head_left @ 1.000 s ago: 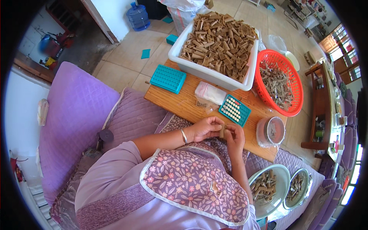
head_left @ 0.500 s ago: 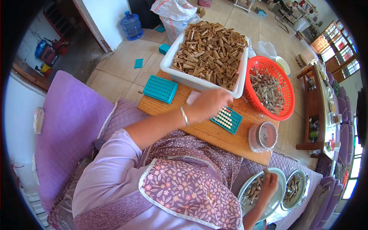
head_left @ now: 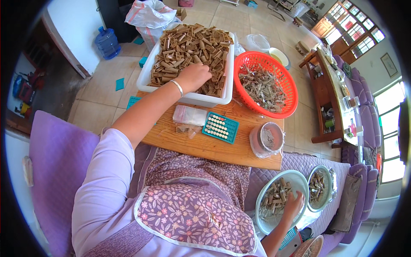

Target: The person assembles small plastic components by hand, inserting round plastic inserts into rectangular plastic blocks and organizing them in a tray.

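Head view — left hand (head_left: 193, 76) grip among brown pieces (head_left: 188, 47) — right hand (head_left: 293, 201) in bowl (head_left: 262, 201).

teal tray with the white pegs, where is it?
Head view: the teal tray lies mid-board on the wooden board, between the clear bag and the lidded tub.

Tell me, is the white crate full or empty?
Full: the white crate is heaped to its rim with brown pieces, and the left hand rests on them.

The left hand (head_left: 193, 76) is hiding its fingertips among brown pieces in the tub (head_left: 147, 76); the right hand (head_left: 293, 203) is covering pieces in a bowl (head_left: 299, 178).
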{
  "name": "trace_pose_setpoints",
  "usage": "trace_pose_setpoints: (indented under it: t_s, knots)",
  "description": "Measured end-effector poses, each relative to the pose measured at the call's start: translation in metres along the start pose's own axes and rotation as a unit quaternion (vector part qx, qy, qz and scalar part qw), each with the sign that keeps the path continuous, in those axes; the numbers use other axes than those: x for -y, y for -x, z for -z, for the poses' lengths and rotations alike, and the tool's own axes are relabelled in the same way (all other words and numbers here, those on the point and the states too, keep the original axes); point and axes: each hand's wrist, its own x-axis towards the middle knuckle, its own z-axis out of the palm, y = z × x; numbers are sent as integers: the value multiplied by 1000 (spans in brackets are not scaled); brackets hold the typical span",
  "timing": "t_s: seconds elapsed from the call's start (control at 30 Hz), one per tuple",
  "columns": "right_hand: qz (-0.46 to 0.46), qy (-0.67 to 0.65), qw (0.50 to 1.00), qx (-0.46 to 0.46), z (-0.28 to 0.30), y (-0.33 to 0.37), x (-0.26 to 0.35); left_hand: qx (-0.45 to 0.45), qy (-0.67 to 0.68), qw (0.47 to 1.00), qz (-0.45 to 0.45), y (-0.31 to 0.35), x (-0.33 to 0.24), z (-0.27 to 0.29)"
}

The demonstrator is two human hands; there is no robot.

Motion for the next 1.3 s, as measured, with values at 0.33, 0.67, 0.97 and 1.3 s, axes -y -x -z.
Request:
trace_pose_setpoints:
  t_s: [0.33,0.67,0.97,1.3]
  knots:
    - [334,-294,894,-44,-5,-130,236,-133,144,975,110,62,-71,86]
    - [502,-49,843,184,-124,-247,320,237,346,908,-21,181,-192,50]
    - [173,-556,806,103,-63,-268,286,261,514,817,-5,182,-169,53]
    - [72,-750,538,379,-46,-140,250,130,780,581,192,181,-186,6]
